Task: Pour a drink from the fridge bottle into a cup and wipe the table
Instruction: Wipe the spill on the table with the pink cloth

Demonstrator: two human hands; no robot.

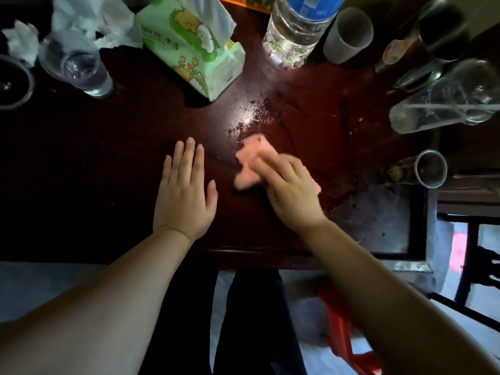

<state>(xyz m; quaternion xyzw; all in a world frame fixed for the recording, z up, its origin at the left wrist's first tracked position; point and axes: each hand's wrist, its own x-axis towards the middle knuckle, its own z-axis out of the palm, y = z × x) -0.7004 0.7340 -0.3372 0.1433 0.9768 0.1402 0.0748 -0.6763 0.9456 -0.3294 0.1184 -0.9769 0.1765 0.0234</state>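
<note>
**While your left hand braces, your right works the cloth at mid-table**

Since the pouring looks done, the clear cup (pixel 75 63) stands parked at the far left with a little liquid in it, out of the wiping path. A crumpled tissue (pixel 23 41) lies just beside it. Next along the far side is the tissue pack (pixel 189 47), near enough to reach.

Your left hand (pixel 184 193) lies flat on the table (pixel 81 185), fingers straight and together and holding nothing. I judge it is there to steady you. The dark surface to its left is your widest free run.

Just right of it, your right hand (pixel 292 190) presses the pink cloth (pixel 251 161) down with its fingers stretched over it. The cloth pokes out past the fingertips. Blur hides whether the thumb pinches it. Beyond the cloth sits the wet, speckled patch (pixel 251 120), which is likely your target.

Farther right, the water bottle (pixel 297 25) and a grey cup (pixel 347 36) stand on the far side, clear of the patch. Along the right edge a clear glass bottle (pixel 446 101) and a small metal cup (pixel 430 169) crowd in, so strokes that way have little room. The near edge runs close under both wrists, so push away from it to avoid sweeping crumbs off.
</note>
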